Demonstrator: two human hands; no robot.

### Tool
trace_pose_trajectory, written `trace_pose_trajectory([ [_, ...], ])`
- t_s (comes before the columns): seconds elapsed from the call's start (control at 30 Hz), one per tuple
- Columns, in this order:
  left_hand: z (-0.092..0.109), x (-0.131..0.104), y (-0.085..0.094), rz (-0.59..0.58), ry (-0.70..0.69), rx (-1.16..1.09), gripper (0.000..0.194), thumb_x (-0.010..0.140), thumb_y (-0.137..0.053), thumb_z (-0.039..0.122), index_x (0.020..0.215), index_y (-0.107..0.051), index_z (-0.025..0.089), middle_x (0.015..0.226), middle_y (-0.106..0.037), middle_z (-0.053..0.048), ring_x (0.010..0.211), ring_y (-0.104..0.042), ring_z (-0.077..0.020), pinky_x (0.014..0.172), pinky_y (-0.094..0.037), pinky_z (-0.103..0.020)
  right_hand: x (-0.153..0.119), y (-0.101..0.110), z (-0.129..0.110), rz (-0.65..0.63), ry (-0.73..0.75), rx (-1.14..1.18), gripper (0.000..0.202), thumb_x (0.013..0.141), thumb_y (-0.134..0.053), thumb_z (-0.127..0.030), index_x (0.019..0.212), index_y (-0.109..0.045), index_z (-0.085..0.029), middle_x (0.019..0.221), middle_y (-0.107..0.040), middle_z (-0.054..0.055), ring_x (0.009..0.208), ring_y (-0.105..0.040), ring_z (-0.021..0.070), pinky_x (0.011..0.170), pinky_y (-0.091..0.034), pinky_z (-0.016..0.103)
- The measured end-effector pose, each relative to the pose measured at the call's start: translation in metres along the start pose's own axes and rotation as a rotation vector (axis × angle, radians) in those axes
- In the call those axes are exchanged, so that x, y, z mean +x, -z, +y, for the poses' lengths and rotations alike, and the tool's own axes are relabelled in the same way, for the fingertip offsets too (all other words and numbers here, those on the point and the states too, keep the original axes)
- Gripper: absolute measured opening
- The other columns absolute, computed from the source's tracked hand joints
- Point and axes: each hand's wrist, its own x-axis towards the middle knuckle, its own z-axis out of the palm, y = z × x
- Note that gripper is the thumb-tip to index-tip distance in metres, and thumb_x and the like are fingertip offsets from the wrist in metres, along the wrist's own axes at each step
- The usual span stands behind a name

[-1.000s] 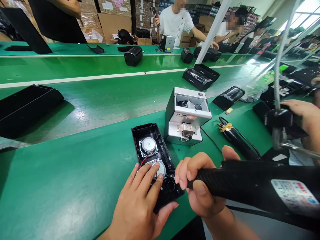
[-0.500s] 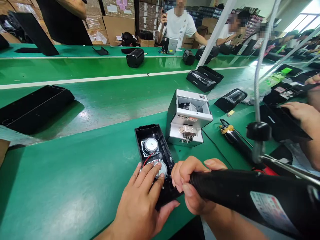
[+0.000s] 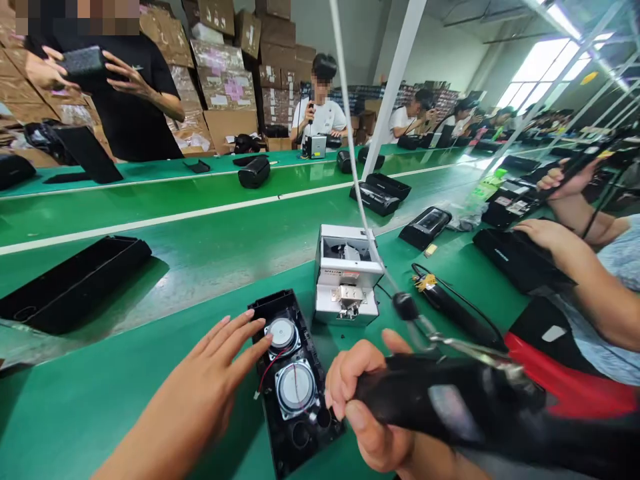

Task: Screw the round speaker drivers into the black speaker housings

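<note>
Head view, saw left hand [image 3: 203,370] open over speaker housing [image 3: 296,448], probably touching, right hand [image 3: 364,403] clamped around black tool [image 3: 417,400].

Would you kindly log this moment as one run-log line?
left hand: fingertips at open black housing | right hand: grips black tool | in housing: two speakers | beyond housing: silvery machine

Head-worn view over a green workbench

The single camera looks forward and down from the wearer's head, the nearer speaker housing [image 3: 295,413] close below, the workbench [image 3: 200,327] stretching ahead to stacked boxes [image 3: 225,73].
</note>
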Motion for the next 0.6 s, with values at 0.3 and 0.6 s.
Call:
trace_pose_trajectory([
  [0.3, -0.017, -0.014, -0.014, -0.141, 0.009, -0.198, 0.007, 0.096, -0.066, 0.028, 0.089, -0.067, 0.028, 0.085, -0.072, 0.004, 0.083, -0.073, -0.0223, 0.104, -0.053, -0.05, 0.105, 0.025, -0.011, 0.105, 0.478, -0.212, 0.061, 0.099, -0.066, -0.023, 0.153, -0.04, -0.039, 0.081, -0.055, -0.006, 0.051, -0.054, 0.0121, 0.052, -0.057, 0.031],
  [0.6, 0.064, -0.02, -0.008, -0.117, 0.088, -0.175, 0.011, 0.098, -0.059, 0.015, 0.1, -0.067, 0.022, 0.075, -0.07, 0.003, 0.058, -0.065, -0.0186, 0.059, -0.046, -0.035, 0.1, 0.03, 0.008, 0.051, 0.137, -0.28, 0.039, 0.094, -0.072, -0.025, 0.126, -0.051, -0.028, 0.074, -0.059, -0.008, 0.049, -0.056, 0.0119, 0.048, -0.052, 0.028],
])
